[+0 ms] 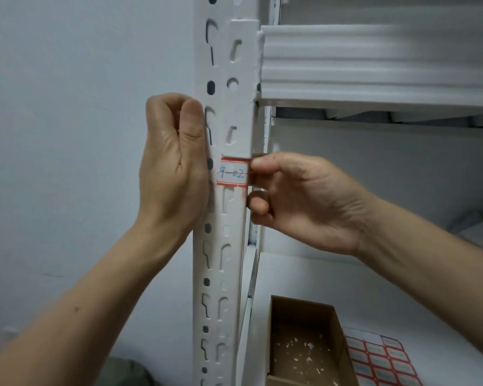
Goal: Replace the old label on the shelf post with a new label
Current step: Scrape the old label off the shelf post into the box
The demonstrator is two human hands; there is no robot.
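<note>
1. Paper, red-bordered and white-centred, makes up the label (232, 171), with "9-02" handwritten across it in blue.
2. It sits across the near face of the white slotted shelf post (229, 274), about mid-height in my view. Its right end reaches the post's right corner.
3. I judge it almost weightless, thin, limp and easy to tear. The adhesive back will probably grab on first contact, so a crooked set would be hard to undo.
4. I would take it by a free end or corner, not the written middle, which could smudge or crease.
5. My right hand (304, 201) does that: the thumb (262, 162) and a finger beneath it pinch the label's right end, and the other fingers curl below it.
6. My left hand (173, 165) rests against the post's left side, covering the label's left end. Its fingers are curled together under the thumb, and I see nothing held in them.
7. Whether this is the old label or the new one, I cannot tell.
8. A sheet of matching labels (382, 360) lies lower right, beside a cardboard box (343, 344) holding paper scraps.
</note>
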